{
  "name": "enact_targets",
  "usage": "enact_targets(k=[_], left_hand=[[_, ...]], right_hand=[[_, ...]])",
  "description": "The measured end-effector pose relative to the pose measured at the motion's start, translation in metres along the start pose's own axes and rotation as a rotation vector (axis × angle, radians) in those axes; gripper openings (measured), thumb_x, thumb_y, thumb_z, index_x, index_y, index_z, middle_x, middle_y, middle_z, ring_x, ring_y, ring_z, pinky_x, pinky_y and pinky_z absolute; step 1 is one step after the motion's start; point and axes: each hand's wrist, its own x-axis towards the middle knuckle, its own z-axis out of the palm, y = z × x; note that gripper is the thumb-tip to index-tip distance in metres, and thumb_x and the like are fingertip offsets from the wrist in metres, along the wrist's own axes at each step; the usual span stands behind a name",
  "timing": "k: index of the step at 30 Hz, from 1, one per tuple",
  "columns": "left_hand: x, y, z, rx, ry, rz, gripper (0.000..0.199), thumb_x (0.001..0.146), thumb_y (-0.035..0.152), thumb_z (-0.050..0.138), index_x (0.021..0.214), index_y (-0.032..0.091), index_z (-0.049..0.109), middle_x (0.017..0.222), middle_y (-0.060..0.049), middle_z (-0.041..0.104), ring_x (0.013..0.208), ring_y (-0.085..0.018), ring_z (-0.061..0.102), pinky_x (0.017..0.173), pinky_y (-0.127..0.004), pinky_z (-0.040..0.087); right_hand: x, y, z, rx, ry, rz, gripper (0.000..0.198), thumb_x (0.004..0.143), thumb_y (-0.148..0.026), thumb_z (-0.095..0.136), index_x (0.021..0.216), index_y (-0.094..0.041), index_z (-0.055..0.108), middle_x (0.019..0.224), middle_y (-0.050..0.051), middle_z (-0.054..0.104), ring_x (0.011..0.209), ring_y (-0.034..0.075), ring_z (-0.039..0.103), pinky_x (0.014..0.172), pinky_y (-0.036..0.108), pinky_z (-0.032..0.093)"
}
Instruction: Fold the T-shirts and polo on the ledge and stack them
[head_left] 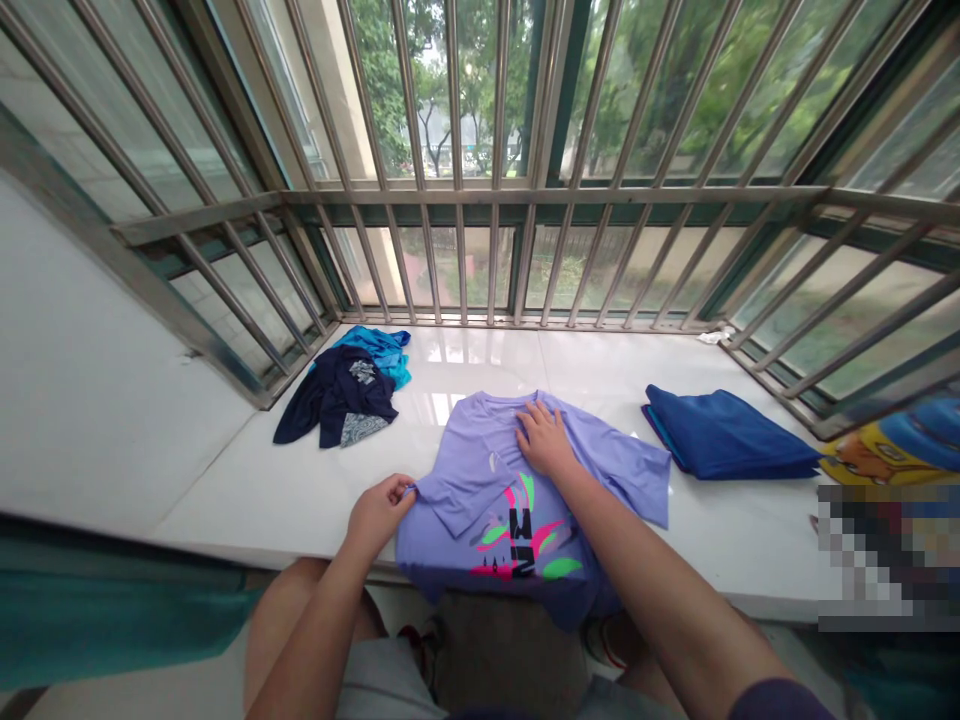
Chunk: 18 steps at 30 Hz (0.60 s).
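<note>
A purple T-shirt (465,450) with a pink, green and black print lies spread on the white sill, its collar toward the window and its hem hanging over the front edge. My left hand (382,510) pinches the shirt's fabric at its left side, by the sleeve that lies folded over the front. Near the collar, my right hand (544,437) rests flat on the chest with fingers spread. The other sleeve stretches out to the right.
A loose heap of dark navy clothing (337,390) and bright blue clothing (386,352) lies at the left. Folded blue garments (731,435) sit at the right, near a yellow and blue item (900,440). Metal window bars (495,260) enclose the white sill (247,490).
</note>
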Motion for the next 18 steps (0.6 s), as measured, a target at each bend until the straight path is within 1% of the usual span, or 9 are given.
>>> enact_targets(k=[1, 3, 5, 7, 9, 11, 13, 15, 18], left_hand=[[0.0, 0.001, 0.0, 0.008, 0.013, -0.004, 0.031, 0.086, 0.047, 0.06, 0.099, 0.025, 0.077, 0.068, 0.004, 0.064, 0.065, -0.019, 0.061, 0.063, -0.028, 0.042], [-0.001, 0.003, -0.001, 0.026, 0.042, -0.005, 0.026, 0.086, 0.044, 0.061, 0.096, 0.024, 0.075, 0.066, 0.004, 0.062, 0.064, -0.018, 0.061, 0.063, -0.028, 0.042], [-0.003, 0.004, -0.001, 0.036, 0.056, -0.003, 0.024, 0.087, 0.042, 0.061, 0.097, 0.025, 0.073, 0.064, 0.005, 0.059, 0.063, -0.018, 0.06, 0.063, -0.028, 0.041], [-0.004, 0.004, -0.001, 0.044, 0.046, -0.013, 0.022, 0.088, 0.041, 0.06, 0.098, 0.025, 0.071, 0.061, 0.006, 0.056, 0.061, -0.018, 0.059, 0.062, -0.028, 0.039], [-0.005, 0.004, -0.001, 0.059, 0.034, -0.022, 0.022, 0.09, 0.041, 0.059, 0.1, 0.026, 0.071, 0.061, 0.007, 0.055, 0.061, -0.018, 0.059, 0.061, -0.027, 0.037], [-0.006, 0.003, -0.001, 0.065, 0.02, -0.023, 0.027, 0.091, 0.042, 0.06, 0.108, 0.026, 0.072, 0.064, 0.006, 0.059, 0.063, -0.018, 0.061, 0.062, -0.027, 0.038], [-0.006, 0.003, 0.0, 0.058, 0.004, -0.012, 0.037, 0.091, 0.044, 0.061, 0.12, 0.026, 0.073, 0.069, 0.005, 0.064, 0.066, -0.019, 0.063, 0.064, -0.028, 0.041], [-0.007, 0.002, 0.0, 0.055, -0.003, 0.013, 0.042, 0.09, 0.045, 0.062, 0.127, 0.027, 0.074, 0.074, 0.004, 0.067, 0.069, -0.019, 0.063, 0.067, -0.028, 0.043], [-0.007, 0.0, -0.001, 0.069, 0.004, 0.085, 0.035, 0.089, 0.04, 0.062, 0.118, 0.029, 0.08, 0.08, 0.002, 0.068, 0.071, -0.019, 0.063, 0.068, -0.028, 0.044]], right_hand=[[0.0, -0.004, -0.004, -0.009, 0.008, -0.007, 0.048, 0.11, -0.036, 0.042, 0.151, -0.017, 0.059, 0.17, 0.015, 0.044, 0.161, 0.032, 0.029, 0.131, 0.055, 0.016], [-0.006, -0.018, -0.011, -0.018, 0.018, -0.004, 0.043, 0.112, -0.037, 0.041, 0.143, -0.017, 0.064, 0.158, 0.017, 0.056, 0.148, 0.032, 0.046, 0.125, 0.049, 0.029], [-0.017, -0.037, -0.012, -0.015, 0.011, 0.027, 0.044, 0.113, -0.046, 0.041, 0.132, -0.018, 0.068, 0.138, 0.018, 0.067, 0.13, 0.032, 0.059, 0.113, 0.046, 0.041], [-0.031, -0.057, -0.008, -0.014, -0.027, 0.074, 0.048, 0.109, -0.059, 0.048, 0.125, -0.018, 0.069, 0.125, 0.018, 0.07, 0.117, 0.033, 0.064, 0.103, 0.045, 0.046], [-0.042, -0.074, -0.003, 0.003, -0.075, 0.098, 0.046, 0.105, -0.058, 0.058, 0.122, -0.017, 0.068, 0.122, 0.018, 0.07, 0.114, 0.033, 0.065, 0.098, 0.043, 0.048], [-0.048, -0.086, 0.002, 0.031, -0.099, 0.074, 0.032, 0.106, -0.047, 0.061, 0.117, -0.018, 0.068, 0.122, 0.017, 0.069, 0.115, 0.032, 0.065, 0.095, 0.041, 0.048], [-0.049, -0.092, 0.002, 0.084, -0.088, 0.037, 0.021, 0.108, -0.037, 0.057, 0.11, -0.019, 0.067, 0.118, 0.015, 0.07, 0.114, 0.029, 0.065, 0.093, 0.037, 0.047], [-0.051, -0.094, -0.001, 0.212, -0.042, 0.04, 0.019, 0.109, -0.036, 0.054, 0.105, -0.021, 0.065, 0.109, 0.011, 0.072, 0.106, 0.026, 0.067, 0.088, 0.033, 0.047], [-0.062, -0.094, -0.006, 0.503, 0.055, 0.088, 0.019, 0.109, -0.039, 0.051, 0.104, -0.023, 0.061, 0.094, 0.005, 0.072, 0.088, 0.023, 0.069, 0.077, 0.03, 0.045]])
